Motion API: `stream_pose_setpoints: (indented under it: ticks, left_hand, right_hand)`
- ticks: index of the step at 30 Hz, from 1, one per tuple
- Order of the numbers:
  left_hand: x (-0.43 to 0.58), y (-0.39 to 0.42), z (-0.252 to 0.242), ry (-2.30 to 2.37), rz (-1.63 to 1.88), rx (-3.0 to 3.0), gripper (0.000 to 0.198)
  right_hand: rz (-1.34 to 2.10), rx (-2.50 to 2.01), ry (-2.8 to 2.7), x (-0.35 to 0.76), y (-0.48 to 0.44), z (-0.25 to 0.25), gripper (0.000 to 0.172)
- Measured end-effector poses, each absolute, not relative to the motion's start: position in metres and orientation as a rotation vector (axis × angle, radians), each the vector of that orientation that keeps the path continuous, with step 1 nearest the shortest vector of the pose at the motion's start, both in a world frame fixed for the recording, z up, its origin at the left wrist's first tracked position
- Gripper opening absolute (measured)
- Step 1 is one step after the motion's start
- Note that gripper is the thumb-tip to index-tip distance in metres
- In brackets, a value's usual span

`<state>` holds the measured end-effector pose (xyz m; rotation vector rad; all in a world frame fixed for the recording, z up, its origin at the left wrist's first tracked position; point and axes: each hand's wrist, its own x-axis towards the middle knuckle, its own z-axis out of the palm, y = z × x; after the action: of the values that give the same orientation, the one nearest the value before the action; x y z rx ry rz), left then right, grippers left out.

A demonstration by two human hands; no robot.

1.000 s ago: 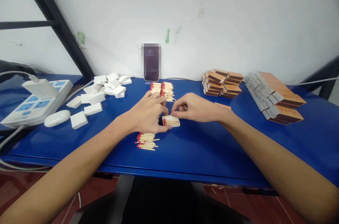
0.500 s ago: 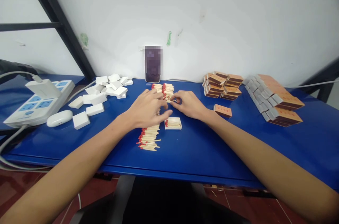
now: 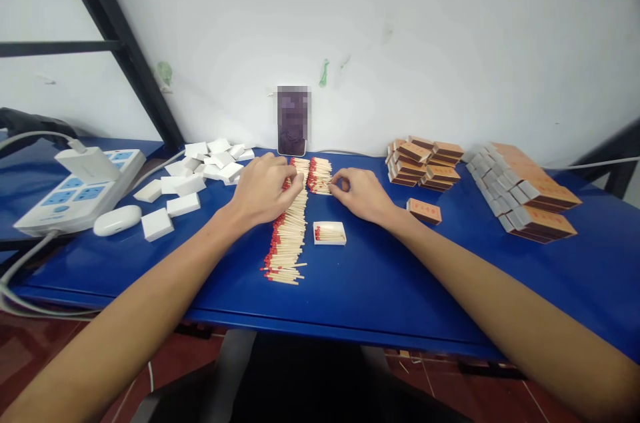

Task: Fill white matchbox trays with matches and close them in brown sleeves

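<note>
A long row of red-tipped matches (image 3: pixel 287 236) runs down the middle of the blue table. My left hand (image 3: pixel 265 191) rests over its upper left side, thumb apart from the fingers; nothing shows in its grasp. At the right end of a smaller pile of matches (image 3: pixel 319 176), my right hand (image 3: pixel 363 193) has thumb and index finger curled together in a pinch. Whatever lies between those fingertips is too small to make out. Between and below my hands is a white matchbox tray (image 3: pixel 330 242), partly filled with matches, their heads to the left.
White empty-looking trays (image 3: pixel 183 204) lie loosely on the left, near a power strip (image 3: pixel 80 193) and a white rounded case (image 3: pixel 117 220). Stacked matchboxes (image 3: pixel 423 163), a single matchbox (image 3: pixel 424 210) and grey-ended box sleeves (image 3: pixel 530 190) stand right. A phone (image 3: pixel 293 120) leans on the wall.
My left hand has moved up and left, uncovering more of the long match row and the tray. My right hand has shifted slightly right. The whole view has also shifted a little.
</note>
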<state>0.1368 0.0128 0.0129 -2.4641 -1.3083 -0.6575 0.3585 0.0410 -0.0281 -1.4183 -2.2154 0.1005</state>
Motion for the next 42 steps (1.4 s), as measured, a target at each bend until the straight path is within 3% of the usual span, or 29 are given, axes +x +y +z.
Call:
stream_pose_setpoints:
  ticks: [22, 29, 35, 42]
  left_hand:
    - [0.139, 0.011, 0.011, -1.292, -0.673, -2.444, 0.039]
    - [0.138, 0.011, 0.011, -1.286, -0.674, -2.448, 0.039]
    - [0.139, 0.009, 0.012, -1.311, -0.656, -2.454, 0.040]
    - [0.139, 0.010, 0.011, -1.295, -0.648, -2.451, 0.039]
  right_hand:
    - [0.091, -1.135, -2.417, 0.369, 0.037, -0.021, 0.013]
    - [-0.004, -1.221, -2.431, 0.371, 0.052, -0.023, 0.023]
    - [-0.017, -1.257, -2.473, 0.368, 0.063, -0.021, 0.021]
    - [0.164, -1.304, -2.358, 0.371, 0.070, -0.023, 0.025]
